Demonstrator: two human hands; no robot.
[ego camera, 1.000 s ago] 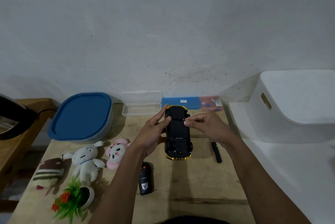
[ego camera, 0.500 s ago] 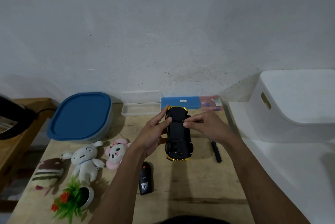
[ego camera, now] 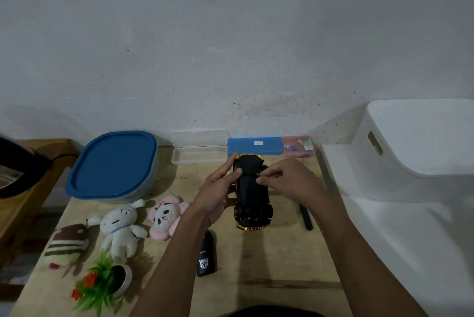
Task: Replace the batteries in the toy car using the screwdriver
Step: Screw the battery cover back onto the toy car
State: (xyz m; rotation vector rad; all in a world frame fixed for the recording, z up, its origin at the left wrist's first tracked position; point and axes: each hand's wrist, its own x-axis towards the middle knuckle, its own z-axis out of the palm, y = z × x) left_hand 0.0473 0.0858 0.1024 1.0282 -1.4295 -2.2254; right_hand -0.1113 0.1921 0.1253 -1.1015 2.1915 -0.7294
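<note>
A bare grey wall point(ego camera: 230, 34), scuffed and speckled, fills the back in dim light. Against it stands a pale wooden table point(ego camera: 282, 265), with a darker wooden shelf point(ego camera: 38, 170) to its left and a white counter point(ego camera: 410, 239) carrying a white bin point(ego camera: 423, 150) to its right.

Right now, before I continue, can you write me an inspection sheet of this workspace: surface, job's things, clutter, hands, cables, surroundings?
Surface: wooden table, light and worn.
Job's things: toy car, black with gold trim, underside up, between both hands; a dark slim tool, probably the screwdriver, lies on the table to its right; batteries not seen.
Clutter: remote control, three plush toys, tipped plant pot, blue-lidded container, open clear case, blue case, pink box.
Grippers: left hand holds the car's side; right hand pinches at its underside with its fingers.
Cables: one dark cable on the side table, left.
Surroundings: grey wall; white bin, right.
</note>
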